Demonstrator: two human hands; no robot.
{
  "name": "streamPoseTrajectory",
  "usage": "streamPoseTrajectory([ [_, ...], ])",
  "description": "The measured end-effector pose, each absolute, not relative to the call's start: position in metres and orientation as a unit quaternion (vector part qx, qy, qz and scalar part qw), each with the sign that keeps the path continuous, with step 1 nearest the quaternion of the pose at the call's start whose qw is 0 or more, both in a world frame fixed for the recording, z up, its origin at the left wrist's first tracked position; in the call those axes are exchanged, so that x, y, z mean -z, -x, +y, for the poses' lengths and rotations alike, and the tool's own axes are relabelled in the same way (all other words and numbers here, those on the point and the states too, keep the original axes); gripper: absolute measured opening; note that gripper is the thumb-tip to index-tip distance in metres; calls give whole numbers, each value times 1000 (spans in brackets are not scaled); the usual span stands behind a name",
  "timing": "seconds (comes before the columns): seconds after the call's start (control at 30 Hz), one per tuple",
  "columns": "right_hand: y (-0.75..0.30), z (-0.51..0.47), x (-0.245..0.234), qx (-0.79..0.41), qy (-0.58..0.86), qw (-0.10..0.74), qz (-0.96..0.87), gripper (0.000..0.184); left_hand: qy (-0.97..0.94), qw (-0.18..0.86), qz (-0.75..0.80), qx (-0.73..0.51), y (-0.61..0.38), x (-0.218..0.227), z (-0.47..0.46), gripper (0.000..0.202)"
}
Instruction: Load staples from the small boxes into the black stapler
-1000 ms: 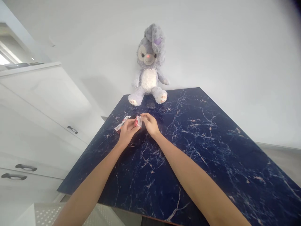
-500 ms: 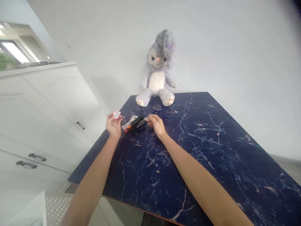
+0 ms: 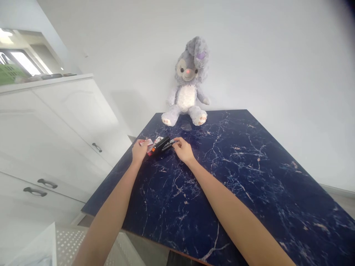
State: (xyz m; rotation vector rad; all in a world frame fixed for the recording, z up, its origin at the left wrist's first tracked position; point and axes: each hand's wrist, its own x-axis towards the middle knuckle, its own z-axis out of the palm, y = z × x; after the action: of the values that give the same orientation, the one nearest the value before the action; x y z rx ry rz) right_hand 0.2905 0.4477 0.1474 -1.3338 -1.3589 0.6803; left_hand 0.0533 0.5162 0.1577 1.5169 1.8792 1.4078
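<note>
My left hand (image 3: 139, 150) is closed on a small red-and-white box (image 3: 146, 142), low over the left part of the table. Right beside that box lies a black stapler (image 3: 161, 145) with an orange piece at its near end and silver metal parts along its right side. My right hand (image 3: 182, 148) pinches the stapler's silver far end, fingertips together. Another red-and-white package (image 3: 159, 139) shows partly from behind the stapler, which covers the rest of it.
A grey plush rabbit (image 3: 186, 96) sits at the back edge of the dark blue marbled table (image 3: 222, 177), against the wall. White cabinets (image 3: 66, 122) with dark handles stand along the left. A white perforated surface (image 3: 69, 242) lies below the table's front left.
My left hand has turned over from palm up and moved right, bringing the small box down next to the stapler. My right hand stays at the stapler's end.
</note>
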Motion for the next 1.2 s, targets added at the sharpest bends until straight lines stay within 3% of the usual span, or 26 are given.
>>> streamPoseTrajectory([
  [0.2, -289, 449, -144, -129, 648, 489, -570, 49, -601, 94, 723, -328, -49, -165, 509, 48],
  [0.4, -283, 466, -149, -102, 678, 372, -625, 67, -597, 32, 728, -336, -44, -163, 507, 37],
  [0.57, -286, 471, -150, -102, 668, 354, -646, 64, -675, -16, 630, -385, -45, -162, 506, 31],
  [0.7, -289, 471, -149, -97, 670, 379, -631, 62, -790, 21, 508, -342, -37, -162, 502, 22],
  [0.83, -290, 472, -147, -104, 666, 389, -628, 58, -772, 69, 518, -362, -28, -159, 501, 26],
  [0.97, -290, 473, -146, -96, 663, 391, -632, 53, -704, 22, 568, -426, -33, -155, 507, 29],
  [1.2, -289, 472, -147, -94, 661, 383, -638, 50, -734, -11, 578, -357, -43, -158, 510, 31],
])
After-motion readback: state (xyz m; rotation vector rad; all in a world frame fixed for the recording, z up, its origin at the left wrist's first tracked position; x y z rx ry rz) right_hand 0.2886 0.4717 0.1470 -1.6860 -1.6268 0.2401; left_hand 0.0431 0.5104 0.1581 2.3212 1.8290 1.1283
